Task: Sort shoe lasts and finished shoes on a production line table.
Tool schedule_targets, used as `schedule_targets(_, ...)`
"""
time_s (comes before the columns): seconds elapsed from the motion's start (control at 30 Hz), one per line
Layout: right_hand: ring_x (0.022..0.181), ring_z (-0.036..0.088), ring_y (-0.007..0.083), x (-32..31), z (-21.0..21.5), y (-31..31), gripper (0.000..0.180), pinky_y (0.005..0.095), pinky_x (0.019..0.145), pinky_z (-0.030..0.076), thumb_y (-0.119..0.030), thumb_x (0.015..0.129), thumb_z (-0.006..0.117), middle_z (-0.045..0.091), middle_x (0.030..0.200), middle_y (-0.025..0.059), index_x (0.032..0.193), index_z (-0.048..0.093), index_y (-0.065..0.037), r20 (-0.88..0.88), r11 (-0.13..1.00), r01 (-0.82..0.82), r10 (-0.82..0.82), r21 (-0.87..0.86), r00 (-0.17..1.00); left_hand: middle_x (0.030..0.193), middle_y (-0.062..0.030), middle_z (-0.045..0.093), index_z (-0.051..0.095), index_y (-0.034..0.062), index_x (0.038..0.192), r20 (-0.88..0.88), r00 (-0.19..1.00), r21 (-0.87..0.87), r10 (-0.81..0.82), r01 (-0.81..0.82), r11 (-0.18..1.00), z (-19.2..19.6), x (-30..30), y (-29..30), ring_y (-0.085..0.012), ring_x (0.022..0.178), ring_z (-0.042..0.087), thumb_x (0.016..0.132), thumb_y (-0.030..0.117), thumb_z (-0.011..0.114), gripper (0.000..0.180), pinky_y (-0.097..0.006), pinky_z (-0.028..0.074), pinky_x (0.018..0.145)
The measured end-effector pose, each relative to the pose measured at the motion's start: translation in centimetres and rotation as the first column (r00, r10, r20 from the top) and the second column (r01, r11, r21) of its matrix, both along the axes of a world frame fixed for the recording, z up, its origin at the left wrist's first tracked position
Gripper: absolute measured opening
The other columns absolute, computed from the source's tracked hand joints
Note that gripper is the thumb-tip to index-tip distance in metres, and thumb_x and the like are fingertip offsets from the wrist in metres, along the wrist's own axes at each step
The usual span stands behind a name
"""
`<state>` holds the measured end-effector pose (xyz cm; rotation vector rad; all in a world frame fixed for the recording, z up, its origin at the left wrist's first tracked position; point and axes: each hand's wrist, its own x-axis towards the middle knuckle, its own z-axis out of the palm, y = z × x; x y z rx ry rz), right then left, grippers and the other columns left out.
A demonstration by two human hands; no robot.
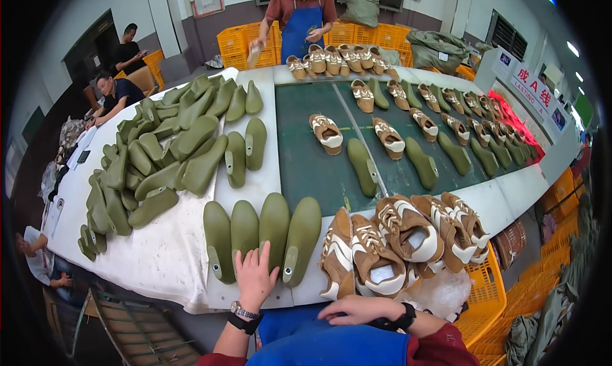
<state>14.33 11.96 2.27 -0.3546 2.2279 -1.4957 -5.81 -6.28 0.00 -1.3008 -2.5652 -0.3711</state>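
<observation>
My left hand (255, 275) lies flat with fingers spread on the near ends of a row of olive-green shoe lasts (274, 232) lined up at the table's front edge. My right hand (354, 308) rests open, palm down, by the blue apron (325, 340), just below a cluster of brown-and-white sneakers (395, 245) piled at the front edge. It holds nothing. Both wrists wear dark bands.
A big heap of green lasts (166, 149) covers the white table (159, 257) at left. A green conveyor belt (306, 168) carries sneakers and lasts away. A person in a blue apron (299, 21) stands at the far end. Seated people at left; orange crates (491, 302) at right.
</observation>
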Motion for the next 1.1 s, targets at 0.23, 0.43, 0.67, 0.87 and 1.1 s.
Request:
schedule_targets(0.23,0.079,0.063,0.0207,12.4,-3.3,3.7,0.024,0.0320,0.072,0.049,-0.024,0.087,0.055,0.065,0.087,0.0110,0.107,0.061,-0.011,0.313,0.836,-0.025,-0.178,0.548,0.933,0.113,-0.0182,0.053,0.046,0.0046,0.127,0.000,0.998,0.090,-0.056,0.056,0.994,1.6,-0.1,0.4,-0.0322,0.107,0.050,0.074,0.025,0.069,0.062,-0.047,0.034,0.097)
schedule_targets(0.43,0.091,0.060,0.0249,22.0,-11.2,3.6,0.037,0.0325,0.083,0.045,-0.016,0.078,0.061,0.063,0.100,0.0150,0.113,0.057,-0.007,0.368,0.999,0.025,-0.038,0.039,0.929,0.079,-0.0109,0.060,0.043,0.0064,0.131,0.160,0.975,-0.196,-0.155,0.185,0.963,3.5,2.5,3.3,-0.0267,0.073,0.058,0.073,0.033,0.070,0.070,-0.038,0.045,0.070)
schedule_targets(0.67,0.095,0.058,0.0245,21.4,-12.4,3.1,0.038,0.0317,0.085,0.044,-0.015,0.077,0.062,0.061,0.103,0.0153,0.113,0.056,-0.005,0.315,0.982,0.169,-0.134,-0.087,0.940,0.060,-0.0137,0.060,0.037,0.0123,0.132,0.282,0.943,-0.281,-0.179,0.259,0.924,2.3,2.2,5.6,-0.0320,0.056,0.061,0.077,0.031,0.065,0.065,-0.043,0.048,0.054)
schedule_targets(0.87,0.098,0.057,0.0243,22.1,-11.5,3.7,0.039,0.0309,0.087,0.043,-0.014,0.076,0.063,0.060,0.106,0.0156,0.114,0.055,-0.003,0.327,0.943,0.274,-0.203,-0.189,0.923,0.077,-0.0220,0.064,0.033,0.0177,0.133,0.424,0.894,-0.476,-0.148,0.359,0.803,4.8,-1.1,9.2,-0.0391,0.074,0.063,0.081,0.032,0.057,0.059,-0.048,0.050,0.071)
schedule_targets(1.1,0.102,0.056,0.0240,22.1,-4.9,2.7,0.041,0.0301,0.089,0.041,-0.012,0.076,0.063,0.059,0.110,0.0159,0.114,0.055,-0.001,0.367,0.855,0.444,-0.335,-0.269,0.868,0.098,-0.0226,0.064,0.040,0.0143,0.131,0.543,0.817,-0.545,0.192,0.170,0.821,4.8,-9.9,22.6,-0.0317,0.091,0.064,0.080,0.027,0.056,0.055,-0.042,0.049,0.081)
